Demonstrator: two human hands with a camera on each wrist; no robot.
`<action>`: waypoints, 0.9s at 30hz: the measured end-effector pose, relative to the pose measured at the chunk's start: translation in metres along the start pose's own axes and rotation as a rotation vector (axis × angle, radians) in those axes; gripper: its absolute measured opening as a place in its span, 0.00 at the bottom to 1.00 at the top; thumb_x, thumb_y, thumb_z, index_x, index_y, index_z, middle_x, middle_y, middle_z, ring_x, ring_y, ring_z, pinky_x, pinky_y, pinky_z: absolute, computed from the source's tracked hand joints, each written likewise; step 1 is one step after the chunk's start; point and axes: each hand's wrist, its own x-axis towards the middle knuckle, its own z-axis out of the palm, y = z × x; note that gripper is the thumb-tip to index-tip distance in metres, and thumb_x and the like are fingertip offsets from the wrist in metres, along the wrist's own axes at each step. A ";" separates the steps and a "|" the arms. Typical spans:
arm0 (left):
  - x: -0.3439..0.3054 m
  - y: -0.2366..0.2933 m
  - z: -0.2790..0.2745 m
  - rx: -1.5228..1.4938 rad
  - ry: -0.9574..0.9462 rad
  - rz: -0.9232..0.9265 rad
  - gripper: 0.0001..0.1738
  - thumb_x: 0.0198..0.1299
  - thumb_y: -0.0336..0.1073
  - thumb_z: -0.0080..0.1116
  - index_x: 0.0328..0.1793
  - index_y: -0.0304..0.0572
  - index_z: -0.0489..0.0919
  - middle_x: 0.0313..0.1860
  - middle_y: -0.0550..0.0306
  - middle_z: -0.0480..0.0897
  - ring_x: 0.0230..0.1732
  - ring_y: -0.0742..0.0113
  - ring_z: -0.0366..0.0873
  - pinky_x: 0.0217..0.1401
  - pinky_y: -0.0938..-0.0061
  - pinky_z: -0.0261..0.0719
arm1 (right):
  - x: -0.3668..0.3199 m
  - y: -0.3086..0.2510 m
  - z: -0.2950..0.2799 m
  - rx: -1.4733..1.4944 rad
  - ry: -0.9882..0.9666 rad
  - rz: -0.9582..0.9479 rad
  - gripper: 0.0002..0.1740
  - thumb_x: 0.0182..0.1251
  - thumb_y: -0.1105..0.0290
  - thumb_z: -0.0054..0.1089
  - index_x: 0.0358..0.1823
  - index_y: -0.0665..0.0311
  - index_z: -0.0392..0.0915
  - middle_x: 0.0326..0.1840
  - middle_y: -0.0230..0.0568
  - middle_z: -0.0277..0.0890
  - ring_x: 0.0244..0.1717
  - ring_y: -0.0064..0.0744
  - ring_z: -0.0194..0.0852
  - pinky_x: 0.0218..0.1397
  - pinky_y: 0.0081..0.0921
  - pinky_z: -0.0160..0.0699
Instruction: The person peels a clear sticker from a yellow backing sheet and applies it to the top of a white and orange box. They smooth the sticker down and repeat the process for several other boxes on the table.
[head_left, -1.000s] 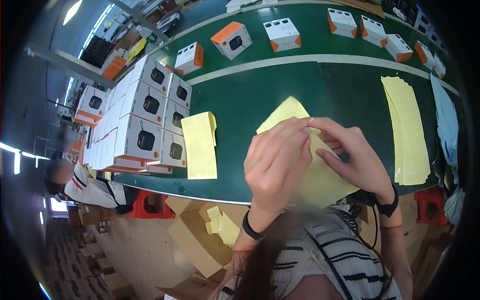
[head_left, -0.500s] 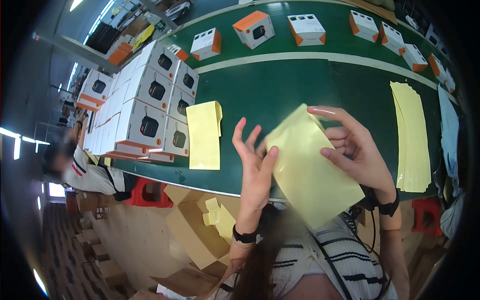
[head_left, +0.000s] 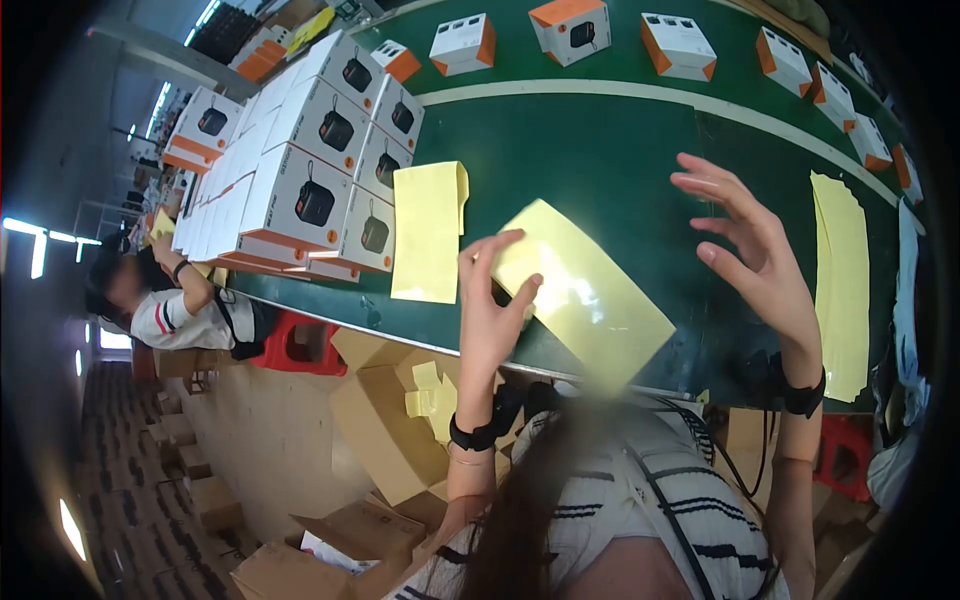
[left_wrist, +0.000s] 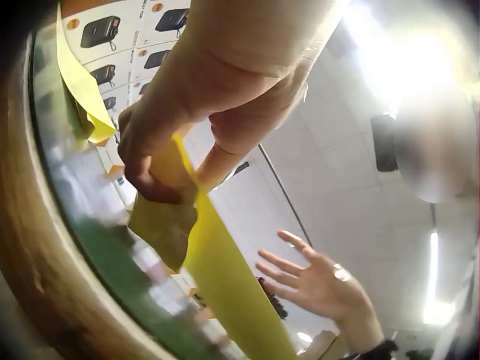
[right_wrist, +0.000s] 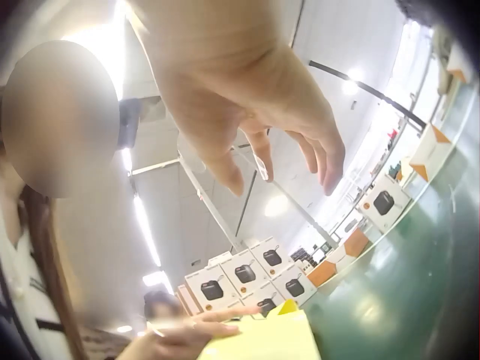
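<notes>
My left hand holds a glossy yellow sheet by its left side, thumb and fingers at the edge. The sheet slants over the green table toward my body. From the left wrist view, the yellow sheet shows a bent flap under the curled fingers. Off to the right, my right hand is raised with spread, relaxed fingers and nothing in it. In the right wrist view the right hand hangs well apart from the sheet.
A folded yellow sheet lies beside stacked white-and-orange boxes at left. A pile of yellow sheets lies at right. Several boxes line the far green strip. An open carton stands below the table; another person sits at far left.
Both hands were together at the sheet's top; then they drew apart. The right hand has let go and moved right, while the left hand keeps the sheet, now tilted more to the left.
</notes>
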 end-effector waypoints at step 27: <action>-0.008 0.084 0.029 -0.849 -0.190 -0.012 0.04 0.63 0.20 0.59 0.43 0.30 0.80 0.46 0.47 0.86 0.50 0.65 0.82 0.58 0.72 0.78 | -0.015 -0.011 0.036 -0.326 0.119 -0.079 0.25 0.57 0.83 0.59 0.58 0.61 0.82 0.74 0.45 0.62 0.71 0.42 0.64 0.70 0.37 0.66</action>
